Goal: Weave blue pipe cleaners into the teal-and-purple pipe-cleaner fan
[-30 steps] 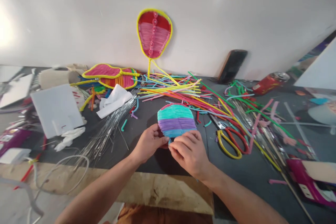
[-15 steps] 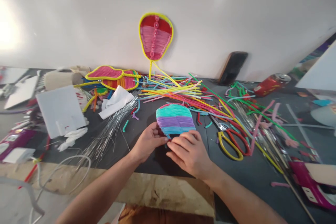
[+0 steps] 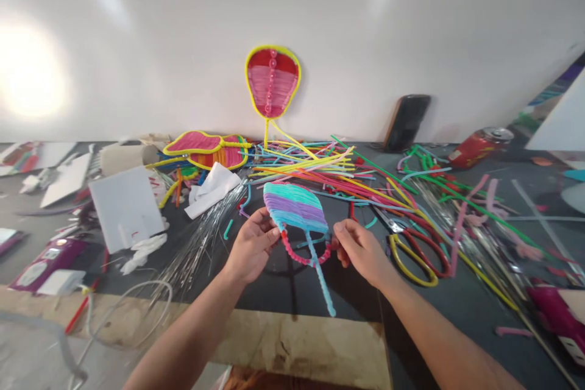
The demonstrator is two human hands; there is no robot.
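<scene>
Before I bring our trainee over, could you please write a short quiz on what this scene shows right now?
1. Multiple choice: what is the left hand pinching?
a) the crumpled white paper
b) the lower left part of the striped piece
c) the pale cable

2. True or false: from this camera's view, the red can is to the right of the dark phone.

3. Fill the gap: the scissors have one yellow handle and one ____ handle.

Key: 1. b; 2. True; 3. red.
</scene>
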